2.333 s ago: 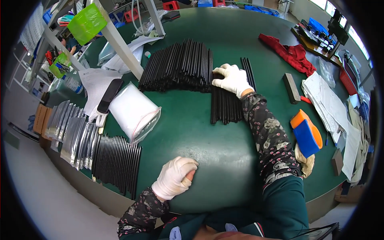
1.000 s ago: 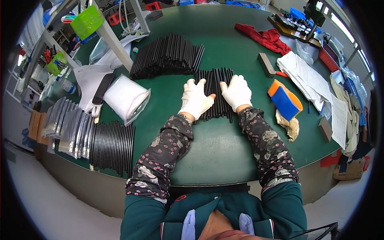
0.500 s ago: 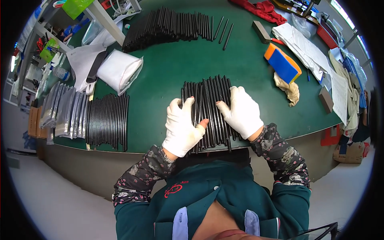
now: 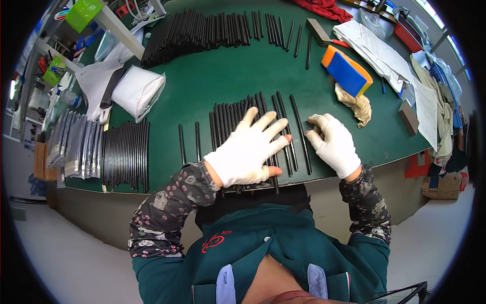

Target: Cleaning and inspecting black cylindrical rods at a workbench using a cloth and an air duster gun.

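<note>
A row of slim black rods (image 4: 221, 119) lies side by side before me at the front of the green table. My left hand (image 4: 245, 149), in a white glove with bare fingertips, rests flat over them with its fingers spread, hiding their middles. To its right, a single black rod (image 4: 299, 133) lies apart, slightly slanted. Just beyond that rod is my right hand (image 4: 335, 147), gloved the same way, its fingers bent and thumb apart; I see nothing in it. Two separate rods (image 4: 198, 139) lie left of the row.
A big heap of black rods (image 4: 187, 33) fills the far side. At left sit a rod bundle (image 4: 125, 154), clear-bagged packs (image 4: 83, 144) and a white wrapped package (image 4: 137, 92). At right are a blue-and-orange block (image 4: 347, 73), a crumpled cloth (image 4: 354, 104) and papers (image 4: 377, 53).
The rods, bunched between both hands before, are now spread wider, some apart at either side. My left hand has flattened over them; my right has moved off to the right.
</note>
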Action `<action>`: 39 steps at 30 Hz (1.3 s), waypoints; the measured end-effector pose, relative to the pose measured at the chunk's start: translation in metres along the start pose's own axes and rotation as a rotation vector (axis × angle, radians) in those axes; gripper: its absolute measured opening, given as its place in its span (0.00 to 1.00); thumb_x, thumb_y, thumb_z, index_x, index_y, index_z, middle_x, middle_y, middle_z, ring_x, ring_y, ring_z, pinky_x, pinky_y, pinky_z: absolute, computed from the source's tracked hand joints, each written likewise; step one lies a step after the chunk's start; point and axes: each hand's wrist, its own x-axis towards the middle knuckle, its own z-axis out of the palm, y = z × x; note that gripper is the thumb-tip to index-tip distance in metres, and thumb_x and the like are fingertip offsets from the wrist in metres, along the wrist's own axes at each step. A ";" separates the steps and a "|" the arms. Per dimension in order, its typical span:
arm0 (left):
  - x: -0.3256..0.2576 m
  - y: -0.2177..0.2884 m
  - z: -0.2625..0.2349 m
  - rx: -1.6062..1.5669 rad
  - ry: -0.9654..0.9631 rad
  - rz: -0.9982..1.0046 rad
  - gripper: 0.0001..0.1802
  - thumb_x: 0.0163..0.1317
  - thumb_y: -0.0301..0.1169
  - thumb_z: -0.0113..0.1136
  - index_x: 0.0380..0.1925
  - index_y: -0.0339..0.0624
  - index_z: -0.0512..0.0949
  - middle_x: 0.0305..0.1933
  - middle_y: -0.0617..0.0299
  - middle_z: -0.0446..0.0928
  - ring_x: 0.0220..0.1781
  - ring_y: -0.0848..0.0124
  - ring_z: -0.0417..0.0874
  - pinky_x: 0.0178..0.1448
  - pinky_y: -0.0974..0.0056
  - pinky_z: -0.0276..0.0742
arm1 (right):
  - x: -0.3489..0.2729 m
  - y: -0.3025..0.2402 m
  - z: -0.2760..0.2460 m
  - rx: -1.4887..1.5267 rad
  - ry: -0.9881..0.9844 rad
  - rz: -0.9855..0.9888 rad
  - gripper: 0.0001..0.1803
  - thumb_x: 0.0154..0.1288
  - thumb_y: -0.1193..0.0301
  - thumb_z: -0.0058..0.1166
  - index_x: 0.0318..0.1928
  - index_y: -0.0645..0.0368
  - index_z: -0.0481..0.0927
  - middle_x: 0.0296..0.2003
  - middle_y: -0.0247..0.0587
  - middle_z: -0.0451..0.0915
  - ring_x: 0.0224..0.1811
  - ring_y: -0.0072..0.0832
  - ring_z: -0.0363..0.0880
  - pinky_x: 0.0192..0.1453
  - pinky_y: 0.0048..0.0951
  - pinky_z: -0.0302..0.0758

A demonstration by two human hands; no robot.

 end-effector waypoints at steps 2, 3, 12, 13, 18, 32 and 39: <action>0.019 0.006 0.010 -0.003 0.058 0.047 0.42 0.53 0.56 0.61 0.61 0.39 0.69 0.68 0.44 0.64 0.71 0.47 0.62 0.72 0.40 0.54 | 0.000 0.004 -0.002 0.016 0.010 0.012 0.12 0.58 0.70 0.57 0.43 0.58 0.79 0.29 0.40 0.77 0.34 0.38 0.78 0.40 0.36 0.75; 0.027 0.010 0.013 -0.004 0.063 0.044 0.43 0.53 0.58 0.60 0.61 0.37 0.68 0.68 0.43 0.64 0.71 0.46 0.62 0.72 0.42 0.55 | 0.000 0.005 -0.004 0.033 0.018 0.020 0.12 0.59 0.70 0.56 0.43 0.58 0.79 0.30 0.40 0.78 0.35 0.39 0.79 0.41 0.36 0.76; 0.054 0.026 0.014 -0.307 0.245 0.008 0.40 0.54 0.47 0.65 0.60 0.31 0.64 0.68 0.37 0.59 0.71 0.41 0.60 0.73 0.43 0.55 | -0.004 0.032 -0.015 0.421 0.051 0.138 0.17 0.65 0.69 0.52 0.52 0.64 0.75 0.37 0.49 0.83 0.37 0.39 0.83 0.44 0.32 0.77; 0.048 0.020 0.002 -0.277 0.185 0.036 0.40 0.54 0.45 0.66 0.60 0.32 0.64 0.69 0.38 0.58 0.72 0.41 0.58 0.73 0.42 0.54 | -0.003 0.031 -0.018 0.441 -0.046 0.213 0.18 0.65 0.69 0.53 0.52 0.65 0.75 0.36 0.48 0.83 0.36 0.38 0.83 0.43 0.32 0.76; -0.015 -0.021 -0.043 -0.104 -0.050 0.094 0.40 0.60 0.59 0.51 0.61 0.38 0.66 0.69 0.41 0.60 0.71 0.40 0.59 0.71 0.39 0.53 | -0.008 0.030 -0.021 0.333 -0.012 0.136 0.18 0.62 0.70 0.54 0.51 0.65 0.75 0.32 0.45 0.81 0.32 0.36 0.81 0.42 0.31 0.76; -0.024 -0.018 -0.003 -0.037 -0.044 0.085 0.38 0.61 0.64 0.41 0.61 0.50 0.70 0.71 0.46 0.59 0.73 0.42 0.57 0.72 0.33 0.47 | 0.007 0.029 -0.013 0.102 0.086 0.000 0.16 0.58 0.69 0.57 0.47 0.62 0.77 0.35 0.44 0.78 0.37 0.37 0.79 0.45 0.33 0.75; 0.028 -0.013 0.007 -0.116 -0.006 0.265 0.38 0.52 0.50 0.64 0.62 0.50 0.68 0.68 0.54 0.64 0.73 0.52 0.59 0.72 0.37 0.53 | 0.002 0.020 -0.013 0.079 0.016 0.100 0.16 0.59 0.69 0.55 0.48 0.62 0.76 0.29 0.41 0.77 0.32 0.38 0.78 0.39 0.36 0.75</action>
